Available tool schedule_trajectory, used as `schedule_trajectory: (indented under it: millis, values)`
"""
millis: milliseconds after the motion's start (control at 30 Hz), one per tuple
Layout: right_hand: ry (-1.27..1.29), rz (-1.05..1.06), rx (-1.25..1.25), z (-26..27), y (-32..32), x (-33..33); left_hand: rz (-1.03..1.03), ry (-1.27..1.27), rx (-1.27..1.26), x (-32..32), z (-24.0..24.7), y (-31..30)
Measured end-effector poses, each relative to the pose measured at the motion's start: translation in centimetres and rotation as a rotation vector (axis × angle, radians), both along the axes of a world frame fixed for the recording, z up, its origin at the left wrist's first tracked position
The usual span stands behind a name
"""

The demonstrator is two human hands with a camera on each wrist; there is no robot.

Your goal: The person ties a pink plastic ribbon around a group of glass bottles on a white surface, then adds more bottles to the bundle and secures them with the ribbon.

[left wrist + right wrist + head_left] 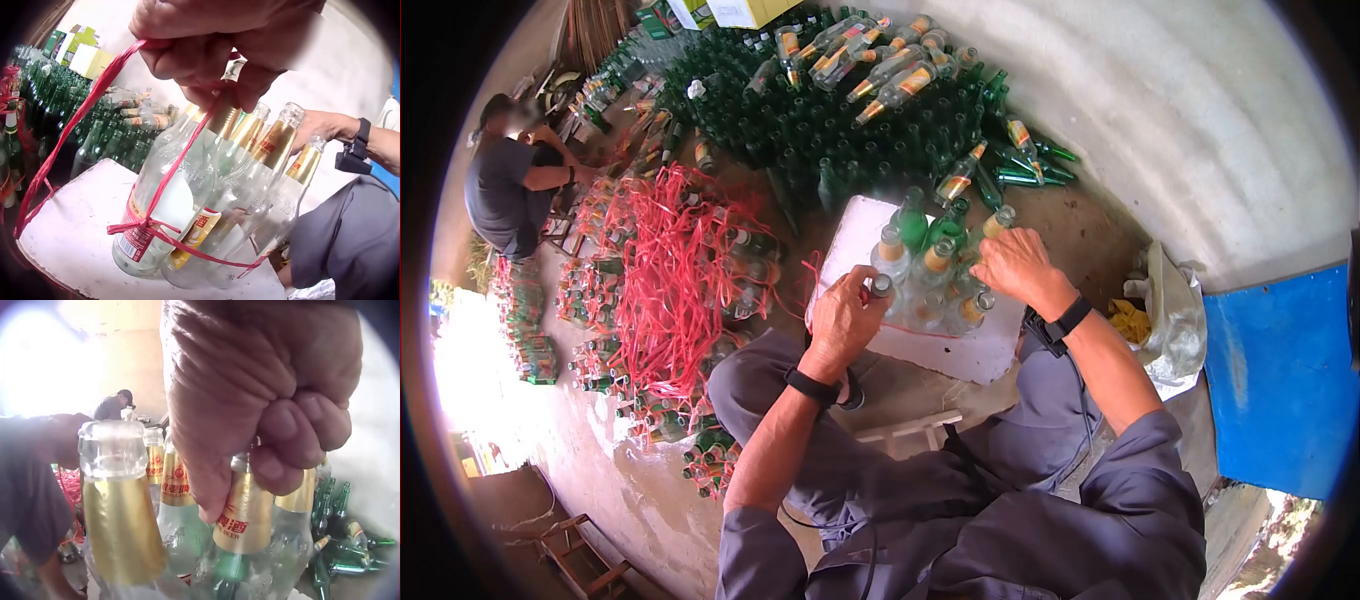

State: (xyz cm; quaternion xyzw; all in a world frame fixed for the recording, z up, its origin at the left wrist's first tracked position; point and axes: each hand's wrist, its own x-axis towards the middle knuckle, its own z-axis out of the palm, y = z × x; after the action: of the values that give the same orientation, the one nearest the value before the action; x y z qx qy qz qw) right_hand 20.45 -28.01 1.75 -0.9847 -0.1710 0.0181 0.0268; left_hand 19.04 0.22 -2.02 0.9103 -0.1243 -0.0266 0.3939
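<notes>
I am watching two hands working over a tight bunch of glass bottles [937,262] standing on a pale board [855,235] at the centre of the head view.

Left of centre, the left hand [840,320] is gripping red strap [147,223], its curled fingers also lying against a bottle neck; in the left wrist view, the strap is passing low around the glass, with a knot at lower left. Right of centre, the right hand [1022,268] is pinching one bottle's neck between thumb and fingers. From my distance, I am judging the bottles empty and light singly, heavier bunched, stiff, slick and brittle, the strap soft and pliant; I am favouring the foil-wrapped necks, just below the mouths, for taking hold.
</notes>
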Motion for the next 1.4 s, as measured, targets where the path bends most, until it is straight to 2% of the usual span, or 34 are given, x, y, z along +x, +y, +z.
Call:
schedule_trajectory:
  millis: [100, 233, 533, 733, 800, 833, 900, 933, 1033, 1100, 1200, 1333, 1400]
  values:
    - [0.075, 0.028, -0.023, 0.5, -0.1, 0.6, 0.009, -0.071, 0.049, -0.1, 0.1, -0.2]
    - [0.113, 0.050, -0.088, 0.9, 0.0, 0.7, 0.013, -0.030, 0.034, 0.0, 0.0, 0.0]
    - [0.219, -0.037, -0.134, 1.7, -2.8, -1.1, 0.007, 0.018, 0.000, 0.1, 0.2, 0.2]
    - [0.134, -0.001, -0.057, 0.3, -3.3, -2.7, 0.002, 0.021, -0.030, 0.1, -0.6, 0.2]
    - [-0.082, 0.037, -0.052, -0.5, -3.1, -3.3, 0.007, -0.006, -0.039, -0.1, -0.8, 0.2]
    - [-0.083, 0.036, -0.052, -0.3, -3.0, -3.2, 0.006, -0.007, -0.039, -0.1, -0.9, 0.2]
    - [0.239, -0.130, -0.116, 0.3, -2.6, -2.7, 0.002, -0.003, -0.058, 0.0, -1.0, 0.2]
    - [0.239, -0.130, -0.116, 0.4, -2.6, -2.9, 0.002, -0.003, -0.058, -0.1, -1.0, 0.2]
    - [0.169, -0.089, -0.115, 0.5, -2.5, -3.5, 0.008, -0.013, -0.051, -0.1, -1.0, 0.2]
    - [-0.006, 0.000, -0.041, 0.9, -2.1, -3.5, 0.006, 0.011, -0.084, 0.0, -1.0, 0.1]
    - [-0.080, 0.085, 0.035, 2.4, -0.4, -2.8, 0.001, -0.003, -0.094, 0.0, -1.1, 0.1]
    - [0.043, 0.089, 0.031, 2.5, 1.6, -2.8, 0.003, 0.015, -0.121, -0.7, -1.4, 0.2]
    - [-0.099, 0.139, 0.071, 0.9, 1.9, -2.7, 0.005, -0.021, -0.119, -0.7, -1.5, 0.2]
